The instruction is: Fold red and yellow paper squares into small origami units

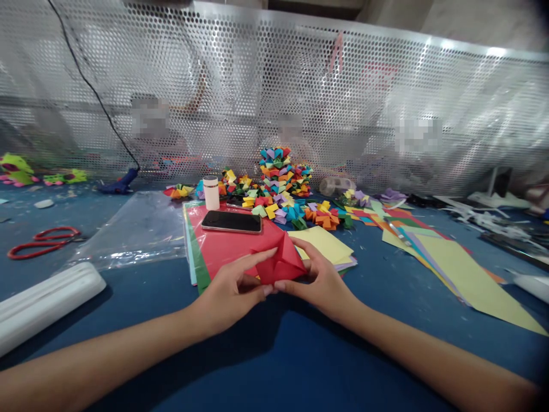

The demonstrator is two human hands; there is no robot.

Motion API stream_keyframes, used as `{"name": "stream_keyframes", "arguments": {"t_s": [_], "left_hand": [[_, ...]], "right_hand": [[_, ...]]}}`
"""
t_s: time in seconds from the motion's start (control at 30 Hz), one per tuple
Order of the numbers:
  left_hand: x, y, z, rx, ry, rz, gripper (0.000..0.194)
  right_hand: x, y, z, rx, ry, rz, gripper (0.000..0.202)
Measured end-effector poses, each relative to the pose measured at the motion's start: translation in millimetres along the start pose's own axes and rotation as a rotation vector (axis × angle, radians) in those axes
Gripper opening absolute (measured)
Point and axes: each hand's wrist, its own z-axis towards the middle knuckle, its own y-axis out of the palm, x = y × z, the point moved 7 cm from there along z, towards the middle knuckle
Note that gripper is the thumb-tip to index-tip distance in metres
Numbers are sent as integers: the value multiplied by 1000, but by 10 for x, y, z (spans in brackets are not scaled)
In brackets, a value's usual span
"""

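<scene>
Between my two hands is a folded piece of red paper [281, 260], with creases that meet near its middle. My left hand [234, 289] grips its left side, the index finger lying over the face and the thumb at the lower edge. On the right, my right hand [321, 280] pinches the lower edge with its thumb, its fingers behind the right corner. Just behind the folded paper lies a stack of red sheets [214, 243] with a black-screened phone [231, 222] on it. Yellow square sheets [328, 245] lie beyond my right hand.
Folded paper pieces [277, 177] in many colours are piled at the back. Red-handled scissors [45, 240], a white bar-shaped device [47, 303] and a blue glue gun [120, 182] are on the left. Paper strips [467, 269] lie right. A perforated metal panel [240, 86] stands behind.
</scene>
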Motion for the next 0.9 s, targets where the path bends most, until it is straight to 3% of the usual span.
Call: {"name": "stream_keyframes", "arguments": {"t_s": [0.67,0.77,0.9], "left_hand": [[-84,-19,19,26,-57,-172,72],[-39,-46,16,46,-43,-206,65],[-33,-128,16,136,-60,-201,41]], "right_hand": [[39,-39,52,9,-17,-25,70],[21,-87,44,32,-35,-98,66],[-72,-172,17,91,-114,-172,59]]}}
